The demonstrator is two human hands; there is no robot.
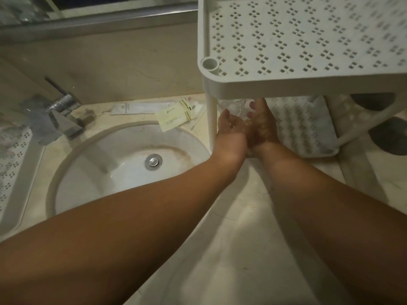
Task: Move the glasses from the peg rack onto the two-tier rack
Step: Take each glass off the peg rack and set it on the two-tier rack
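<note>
1. Locate the glass (233, 107): it sits at centre right of the frame, under the top tier of the two-tier rack (308, 84), just above the lower tier (304, 128).
2. Note your hands. The left hand (231, 133) cups the glass from the left with its thumb against the wall; the right hand (263, 126) closes on it from the right with fingertips raised at the rim. Both hands hold the one glass and touch each other at the heel.
3. Lower the glass level onto the perforated lower tier. Keep it off the white corner post (211, 119), which stands just left of your left hand.
4. Judged from the frame, the glass needs a flat seat before you let go; release one hand at a time.
5. Expect limited sight. The top tier hides the glass rim, and the glass is clear and blurred, so you cannot tell whether it stands upright or inverted, or whether its base touches the tier.
6. The peg rack cannot be identified with certainty; a perforated tray (15, 155) is cut off at the left edge, beside the sink (92, 150).
</note>
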